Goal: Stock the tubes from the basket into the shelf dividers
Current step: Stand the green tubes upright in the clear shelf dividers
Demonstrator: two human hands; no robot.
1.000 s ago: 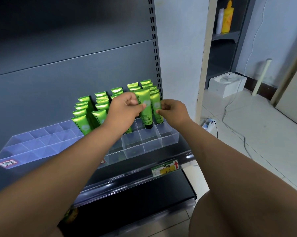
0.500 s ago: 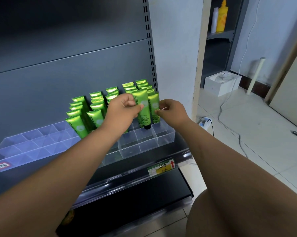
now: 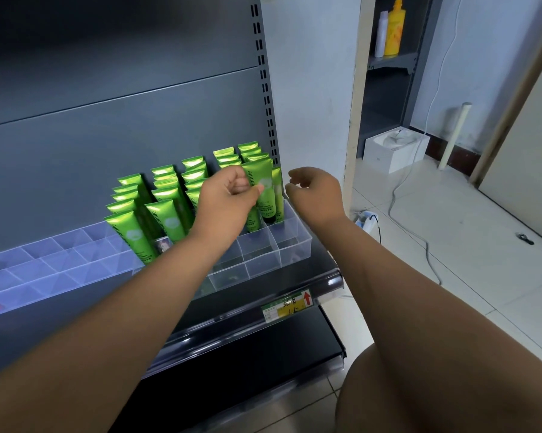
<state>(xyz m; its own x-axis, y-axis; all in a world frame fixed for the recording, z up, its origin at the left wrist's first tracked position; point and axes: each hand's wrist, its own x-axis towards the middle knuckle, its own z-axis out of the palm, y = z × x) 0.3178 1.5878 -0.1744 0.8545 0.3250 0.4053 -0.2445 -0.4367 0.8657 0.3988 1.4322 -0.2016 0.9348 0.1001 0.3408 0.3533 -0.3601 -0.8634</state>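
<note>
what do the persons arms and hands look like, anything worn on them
Nothing worn shows. The left hand and right hand have no gloves, rings or bands. The left forearm and right forearm are bare, with no sleeve or watch in view.

Glossy green tubes (image 3: 166, 214) with black caps stand cap-down, flat crimped ends up, in neat rows in a clear plastic divider tray (image 3: 294, 243) that sits on the dark shelf (image 3: 313, 281). They take up the tray's right-hand part, towards the back, and most lean slightly towards the rear panel. The foremost tube (image 3: 262, 185) of the far-right row stands nearly upright with a white emblem on its face and its cap down in a compartment, and the left hand (image 3: 226, 198) pinches its left edge.
</note>
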